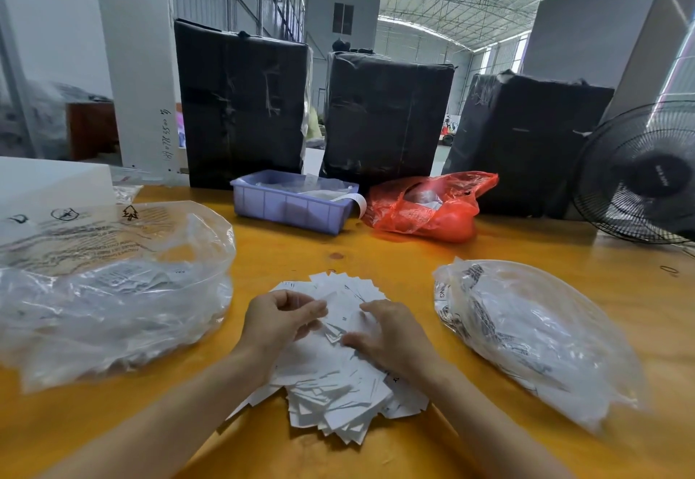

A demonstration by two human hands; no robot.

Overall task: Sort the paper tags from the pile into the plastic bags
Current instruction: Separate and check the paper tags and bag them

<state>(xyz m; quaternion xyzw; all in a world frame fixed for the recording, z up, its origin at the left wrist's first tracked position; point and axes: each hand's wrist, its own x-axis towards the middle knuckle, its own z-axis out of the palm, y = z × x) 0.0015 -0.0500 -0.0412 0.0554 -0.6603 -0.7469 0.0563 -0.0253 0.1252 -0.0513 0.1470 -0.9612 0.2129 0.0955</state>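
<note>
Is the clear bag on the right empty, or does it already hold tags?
Holds tags: white paper tags show through the right clear bag, bulging it.

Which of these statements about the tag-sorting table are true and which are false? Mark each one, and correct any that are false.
1. The pile of paper tags lies between two clear plastic bags. True: left bag, right bag.
2. The left hand is flat on bare table. False: its fingers are curled round tags above the pile.
3. The right hand rests on the pile. True.
4. The red plastic bag sits inside the purple bin. False: it lies beside the bin, on the table.
5. A black fan stands at the table's left end. False: it is at the right.
</note>
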